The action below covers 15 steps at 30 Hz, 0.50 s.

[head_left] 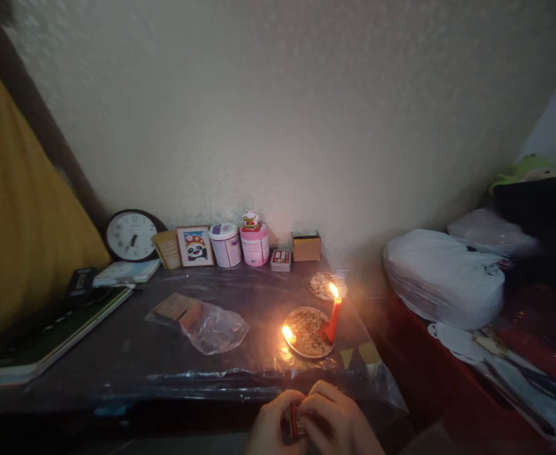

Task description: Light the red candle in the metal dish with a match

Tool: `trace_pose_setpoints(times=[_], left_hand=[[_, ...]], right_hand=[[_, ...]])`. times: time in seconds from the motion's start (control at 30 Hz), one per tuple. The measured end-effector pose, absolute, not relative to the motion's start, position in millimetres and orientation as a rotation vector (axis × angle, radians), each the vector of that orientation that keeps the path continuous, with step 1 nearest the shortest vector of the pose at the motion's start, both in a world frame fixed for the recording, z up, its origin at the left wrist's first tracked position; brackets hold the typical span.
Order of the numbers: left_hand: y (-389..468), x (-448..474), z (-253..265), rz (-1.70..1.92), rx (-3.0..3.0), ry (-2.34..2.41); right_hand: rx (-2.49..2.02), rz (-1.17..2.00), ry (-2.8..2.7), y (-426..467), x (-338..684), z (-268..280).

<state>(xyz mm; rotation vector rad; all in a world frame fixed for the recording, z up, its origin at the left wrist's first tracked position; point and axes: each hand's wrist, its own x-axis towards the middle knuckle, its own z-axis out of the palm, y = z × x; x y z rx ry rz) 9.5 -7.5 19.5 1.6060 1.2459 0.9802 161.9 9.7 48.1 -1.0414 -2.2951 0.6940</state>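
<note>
Low in the head view, at the table's front edge, my left hand (274, 424) is closed around a small red matchbox (296, 421). My right hand (332, 418) meets it from the other side, fingers pinched against the box; whatever lies between those fingertips is hidden. Just beyond both hands rests a round plate (308, 349) with a speckled surface. A lit red candle (335, 319) stands upright on the plate's right side. A second small flame (288, 333) burns at the left rim; what feeds it is lost in the glare.
Plastic film covers the table (263, 297). Left of the plate lies a block in a clear bag (216, 328). Behind stand a clock (132, 236), a cup (167, 248), a panda picture (196, 246), two tins (225, 245) and a small carton (306, 247). A white bag (441, 278) sits right.
</note>
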Motion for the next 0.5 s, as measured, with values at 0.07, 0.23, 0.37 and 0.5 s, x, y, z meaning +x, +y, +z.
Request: trace_pose_setpoints(times=[0.07,0.23,0.37,0.5], left_hand=[[-6.9,9.4,20.5,0.979,1.600,1.237],[-7.6,9.3,20.3,0.969,1.586,1.223],[-8.8,9.5,22.3,0.961,1.584,1.211],[-9.7,9.8,23.6,0.950,1.581,1.245]], right_hand=[[-1.051,0.689,-2.295,10.5,162.0,46.2],[-1.046,0.675,-2.320,11.0,162.8,42.7],[-1.049,0.632,-2.348,10.4,163.3,44.6],[-1.071,0.618,-2.341,11.2,164.1,44.4]])
